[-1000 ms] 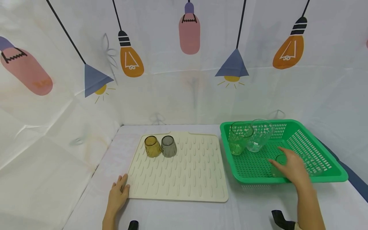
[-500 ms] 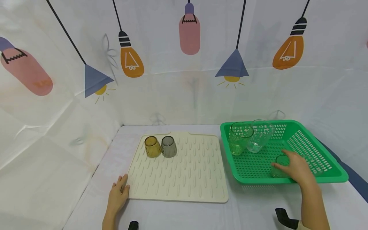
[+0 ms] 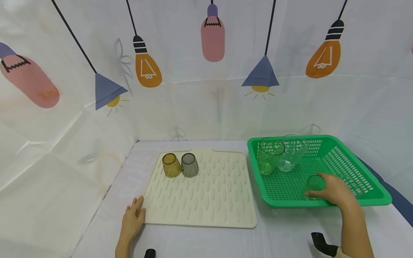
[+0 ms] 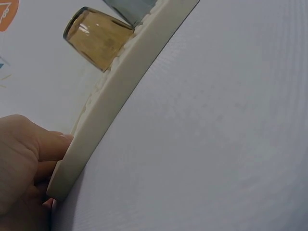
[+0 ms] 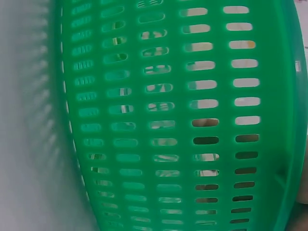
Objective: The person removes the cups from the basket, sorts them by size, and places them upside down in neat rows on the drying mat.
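Note:
In the head view my right hand (image 3: 335,190) reaches into the green basket (image 3: 271,200), thumb and fingers curled round a small clear glass (image 3: 315,183). The basket wall hides most of this grip in the right wrist view. My left hand (image 3: 131,216) rests at the near left corner of the cream drying mat (image 3: 206,204), its thumb touching the edge. On the mat an amber glass (image 3: 171,165) and a grey glass (image 3: 189,165) stand side by side near the back left. The left wrist view shows the amber glass (image 4: 98,38) close to the mat's edge.
Two tall clear glasses, a left one (image 3: 267,157) and a right one (image 3: 292,154), lean in the basket's back left. Another clear glass seems to lie behind my right hand, partly hidden. A patterned cloth (image 3: 219,107) hangs behind the white table (image 3: 232,243).
My right hand has moved slightly right and lower into the basket, and its fingers have closed in round the small glass. The left hand stays where it was.

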Tool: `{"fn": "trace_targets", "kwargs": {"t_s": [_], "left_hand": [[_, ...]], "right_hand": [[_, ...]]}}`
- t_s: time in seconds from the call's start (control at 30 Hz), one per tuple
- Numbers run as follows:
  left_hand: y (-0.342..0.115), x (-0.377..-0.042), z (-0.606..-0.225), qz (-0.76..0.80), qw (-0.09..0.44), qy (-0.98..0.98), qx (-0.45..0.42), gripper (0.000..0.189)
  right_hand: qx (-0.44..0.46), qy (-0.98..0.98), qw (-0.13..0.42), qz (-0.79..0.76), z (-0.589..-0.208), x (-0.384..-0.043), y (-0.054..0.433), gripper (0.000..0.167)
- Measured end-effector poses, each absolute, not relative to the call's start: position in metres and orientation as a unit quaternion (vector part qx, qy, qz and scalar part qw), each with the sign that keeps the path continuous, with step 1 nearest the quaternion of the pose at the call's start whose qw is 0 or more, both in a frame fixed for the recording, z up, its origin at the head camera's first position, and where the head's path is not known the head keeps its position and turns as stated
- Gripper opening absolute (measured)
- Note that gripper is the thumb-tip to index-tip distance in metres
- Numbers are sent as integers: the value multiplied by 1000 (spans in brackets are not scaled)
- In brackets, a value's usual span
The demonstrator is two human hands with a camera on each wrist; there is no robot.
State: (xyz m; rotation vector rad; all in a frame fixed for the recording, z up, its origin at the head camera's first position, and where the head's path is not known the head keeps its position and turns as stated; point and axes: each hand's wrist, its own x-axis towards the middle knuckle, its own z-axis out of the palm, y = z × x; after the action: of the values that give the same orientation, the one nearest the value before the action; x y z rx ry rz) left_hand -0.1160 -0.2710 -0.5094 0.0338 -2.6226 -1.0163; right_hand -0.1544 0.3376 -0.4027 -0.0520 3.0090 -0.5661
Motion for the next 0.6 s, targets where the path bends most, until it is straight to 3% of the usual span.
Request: {"fn": "trace_targets", "kwargs": {"t_s": [0.37, 0.6], "left_hand": [[-271, -115, -510, -354, 170, -920, 8, 42], [-272, -116, -511, -355, 165, -920, 9, 42]], "right_hand": [[-4, 977, 97, -189, -405, -158, 338, 100], [-3, 975, 67, -213, -408, -157, 338, 95]]}}
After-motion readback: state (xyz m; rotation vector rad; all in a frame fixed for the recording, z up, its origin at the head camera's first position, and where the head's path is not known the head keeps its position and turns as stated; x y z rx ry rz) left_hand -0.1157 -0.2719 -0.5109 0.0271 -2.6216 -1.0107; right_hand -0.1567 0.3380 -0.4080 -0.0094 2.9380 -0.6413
